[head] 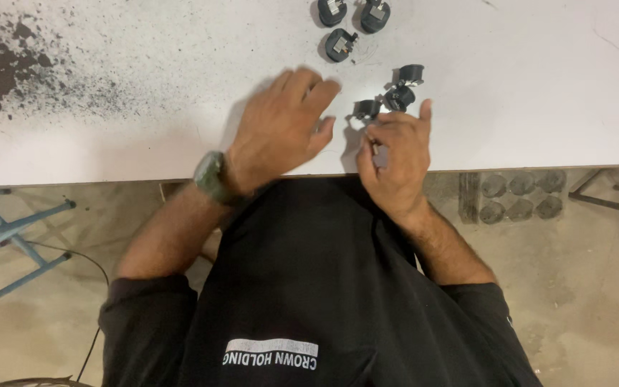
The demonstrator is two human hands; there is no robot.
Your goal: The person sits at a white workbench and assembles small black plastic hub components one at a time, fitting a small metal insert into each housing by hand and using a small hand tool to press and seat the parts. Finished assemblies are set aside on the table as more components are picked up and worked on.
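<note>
One label only: a printed patch (271, 353) on the black shirt (309, 272), low on its front near the bottom edge; a pale grey bar beside a line of white lettering.

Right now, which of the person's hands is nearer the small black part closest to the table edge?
Right. The right hand sits just below the small black part, fingertips almost touching it; the left hand lies flat further to its left.

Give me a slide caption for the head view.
Two hands, left hand flat and right hand pinching, beside black parts on a white table.
</note>
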